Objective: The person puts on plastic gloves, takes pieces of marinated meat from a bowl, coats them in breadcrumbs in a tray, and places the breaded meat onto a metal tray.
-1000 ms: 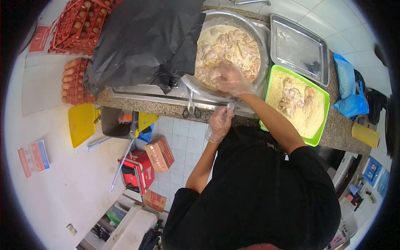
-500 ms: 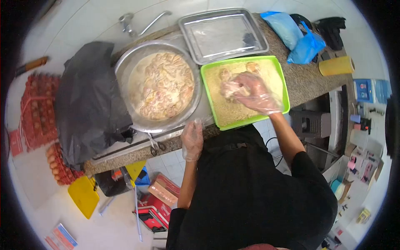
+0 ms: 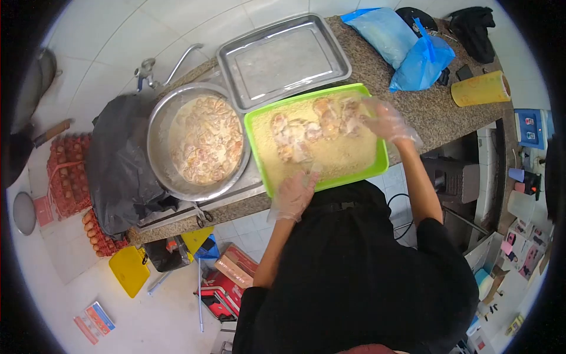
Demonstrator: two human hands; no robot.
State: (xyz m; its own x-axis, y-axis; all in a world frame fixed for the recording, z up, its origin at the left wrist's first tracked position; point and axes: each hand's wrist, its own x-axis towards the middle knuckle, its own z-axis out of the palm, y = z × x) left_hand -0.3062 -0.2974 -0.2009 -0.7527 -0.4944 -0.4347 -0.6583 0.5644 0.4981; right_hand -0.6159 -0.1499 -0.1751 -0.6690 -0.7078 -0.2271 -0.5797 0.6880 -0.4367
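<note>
Both of my hands wear clear plastic gloves. A bright green tray [image 3: 384, 160] of pale breading crumbs [image 3: 345, 158] lies before me, with several crumb-dusted raw meat pieces [image 3: 296, 134], which look like chicken, across its middle. My right hand [image 3: 386, 120] is at the tray's right end, slightly blurred, its stretched fingers against the rightmost piece [image 3: 351, 118]. At the front left rim is my left hand [image 3: 296, 192], fingers apart and reaching over the edge onto the crumbs. Left of the tray stands a steel bowl [image 3: 154, 144] of meat [image 3: 206, 141] in milky liquid.
Behind the green tray lies a metal tray [image 3: 277, 56]. Blue plastic bags [image 3: 421, 62] and a yellow roll [image 3: 480, 89] sit on the granite counter [image 3: 433, 121] to the right. Scissors [image 3: 203, 216] lie at the front edge; a black bag [image 3: 121, 165] covers the left side.
My right hand has moved right from the tray's middle, uncovering the meat pieces. My left hand has come from beside the counter edge to the tray's front rim. The view has shifted.
</note>
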